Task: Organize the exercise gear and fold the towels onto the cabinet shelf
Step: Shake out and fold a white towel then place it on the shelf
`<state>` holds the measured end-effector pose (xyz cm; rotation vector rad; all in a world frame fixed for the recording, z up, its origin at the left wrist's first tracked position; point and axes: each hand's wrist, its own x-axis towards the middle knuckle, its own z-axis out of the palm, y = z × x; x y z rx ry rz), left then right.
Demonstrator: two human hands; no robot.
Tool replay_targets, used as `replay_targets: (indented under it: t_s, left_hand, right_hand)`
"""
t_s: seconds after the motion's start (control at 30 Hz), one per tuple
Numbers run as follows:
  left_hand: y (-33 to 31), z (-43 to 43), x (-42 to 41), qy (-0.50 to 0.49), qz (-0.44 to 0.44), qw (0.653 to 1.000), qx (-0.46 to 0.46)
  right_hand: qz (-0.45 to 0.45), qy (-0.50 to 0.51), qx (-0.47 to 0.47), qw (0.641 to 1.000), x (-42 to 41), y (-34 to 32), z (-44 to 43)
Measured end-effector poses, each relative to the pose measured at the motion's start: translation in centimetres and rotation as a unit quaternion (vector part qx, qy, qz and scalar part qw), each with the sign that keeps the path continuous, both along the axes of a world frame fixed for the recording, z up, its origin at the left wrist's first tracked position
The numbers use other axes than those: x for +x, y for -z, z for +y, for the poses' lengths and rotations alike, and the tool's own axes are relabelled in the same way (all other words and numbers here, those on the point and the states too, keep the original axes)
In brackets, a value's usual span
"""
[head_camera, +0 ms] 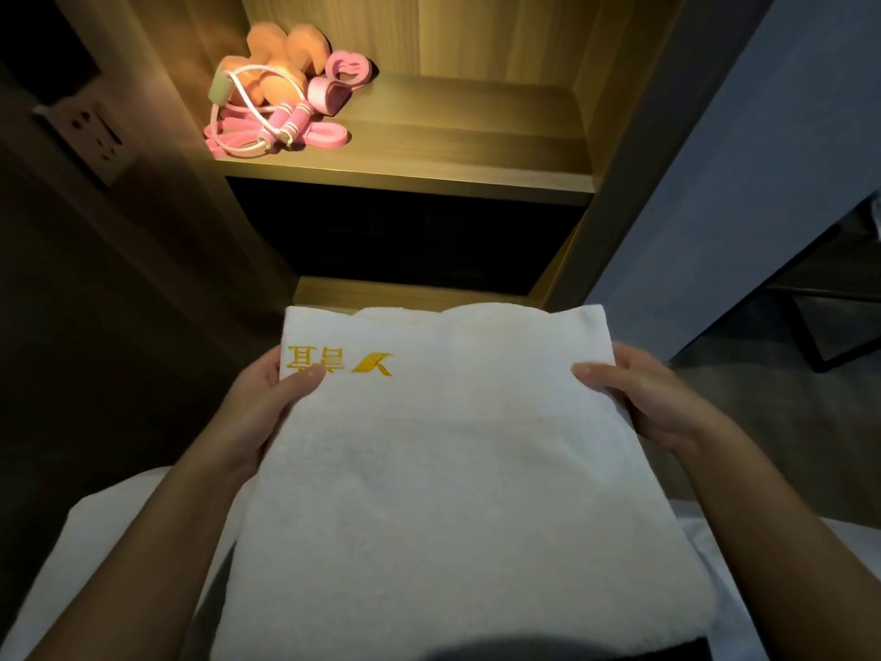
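Note:
A folded white towel [453, 446] with gold embroidery near its far left corner is held flat in front of me. My left hand [271, 398] grips its left edge, thumb on top beside the embroidery. My right hand [639, 398] grips the right edge, thumb on top. Above and beyond it, the lit wooden cabinet shelf [453, 136] carries the exercise gear at its left end: orange-pink dumbbells [286, 54], a pink skipping rope [281, 124] with padded handles, and a pink hand-grip trainer [343, 73].
The right part of the shelf is bare wood. A dark compartment [405, 231] lies under the shelf. A wall socket [90, 136] sits on the dark panel at left. White bedding [95, 541] lies below my arms. A dark frame [834, 317] stands at right.

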<state>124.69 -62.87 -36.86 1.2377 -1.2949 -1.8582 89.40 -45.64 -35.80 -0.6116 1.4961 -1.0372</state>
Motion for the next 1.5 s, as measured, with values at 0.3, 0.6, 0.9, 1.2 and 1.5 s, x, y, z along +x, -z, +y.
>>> replay_targets:
  t_s: [0.3,0.6,0.9,1.2,1.5]
  left_hand:
    - [2.6,-6.0,-4.1,-0.072,-0.018,0.992,0.101]
    - [5.3,-7.0,-4.5,-0.098,0.002,0.994,0.056]
    - [5.8,-8.0,-5.3,-0.044,-0.135,0.974,0.175]
    - [4.6,-6.6,-7.5,-0.066,-0.183,0.976,0.098]
    - [4.7,-6.5,-6.1,-0.069,-0.216,0.943,-0.245]
  right_hand:
    - [-0.072,0.133,0.045,0.988,-0.7,2.4,-7.1]
    - [0.01,0.135,0.083,0.987,-1.3,4.8,-8.2]
    - [0.136,0.109,0.199,0.964,-0.9,6.4,-8.8]
    - [0.12,0.156,0.158,0.968,-2.8,6.1,-7.1]
    - [0.376,0.129,0.024,0.917,-0.7,5.6,-7.8]
